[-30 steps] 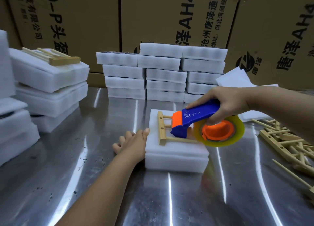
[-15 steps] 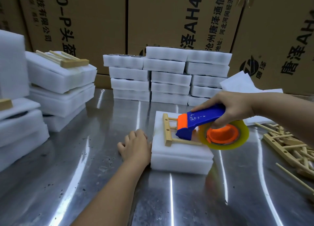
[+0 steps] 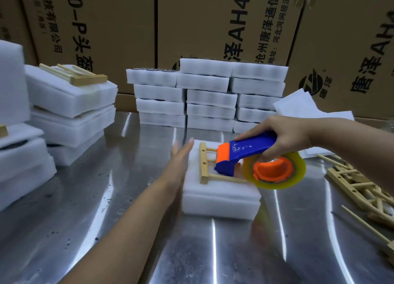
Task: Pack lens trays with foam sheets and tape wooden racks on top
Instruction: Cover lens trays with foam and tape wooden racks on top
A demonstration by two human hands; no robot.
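Note:
A white foam-wrapped tray pack (image 3: 219, 200) lies in the middle of the steel table (image 3: 106, 209). A small wooden rack (image 3: 204, 164) rests flat on top of it. My right hand (image 3: 283, 136) grips the blue and orange tape dispenser (image 3: 245, 153), whose clear tape roll (image 3: 275, 170) hangs over the pack's right side; the dispenser's orange head sits on the rack. My left hand (image 3: 181, 157) is flat, fingers straight, against the pack's left edge.
Stacks of white foam trays (image 3: 209, 96) stand at the back against cardboard boxes (image 3: 213, 21). Taped packs with a rack on top (image 3: 72, 91) are piled at the left. Loose wooden racks (image 3: 362, 189) lie at the right, foam sheets (image 3: 298, 106) behind my right hand.
My left hand has straightened from curled fingers beside the pack to a flat palm along its left edge. The dispenser stays on the rack.

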